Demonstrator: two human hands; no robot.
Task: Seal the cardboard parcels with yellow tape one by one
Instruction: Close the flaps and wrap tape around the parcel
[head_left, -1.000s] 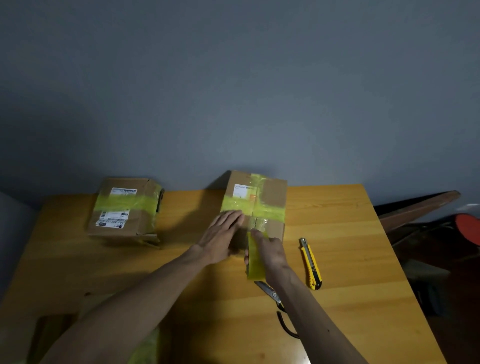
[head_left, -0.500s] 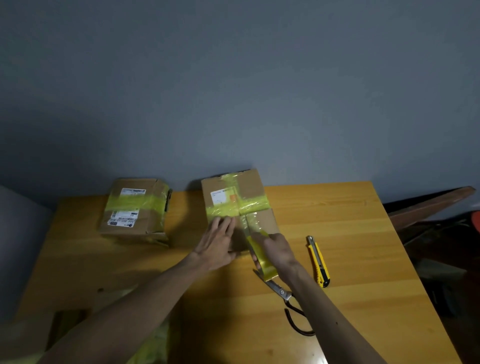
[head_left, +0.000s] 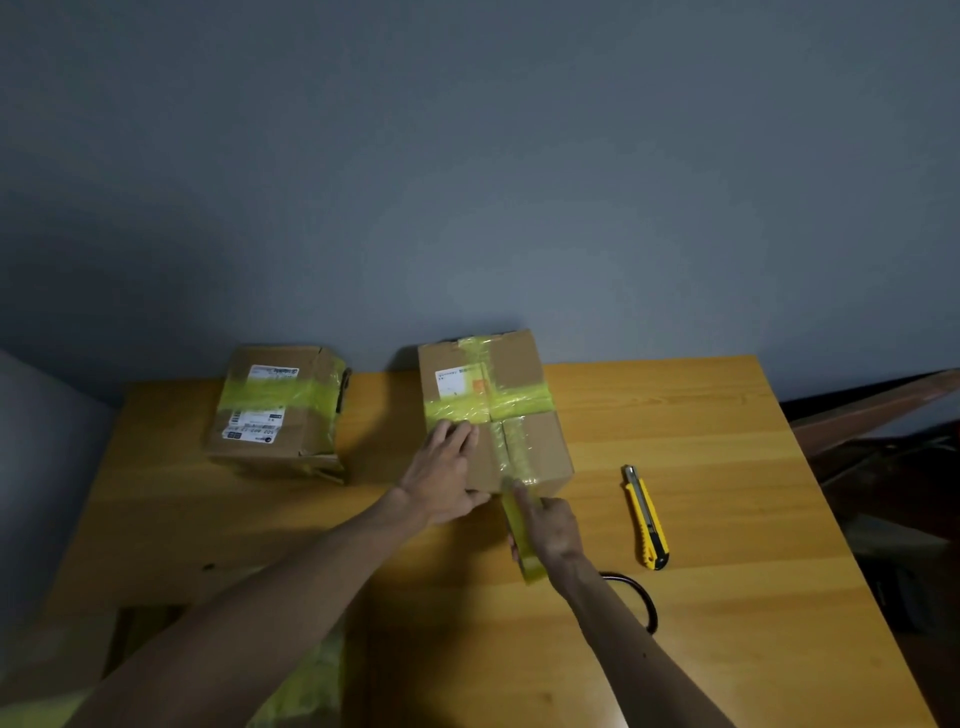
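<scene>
far box (head_left: 278, 402): back left of the desk (head_left: 717, 467), yellow band round it already
left hand (head_left: 441, 475): open, flat on the near box (head_left: 493, 415) mid-desk
tape (head_left: 519, 535): strip hanging off the box's front edge
right hand (head_left: 548, 527): pinching that strip
knife (head_left: 645, 517): yellow cutter lying off to the right

The single head-worn camera is looking forward and steeply down from above the near edge of the wooden table (head_left: 727, 467), facing the grey wall (head_left: 467, 156) behind it. It is sitting close over the forearms, taking in the whole tabletop with wide-angle bending at the edges.
</scene>
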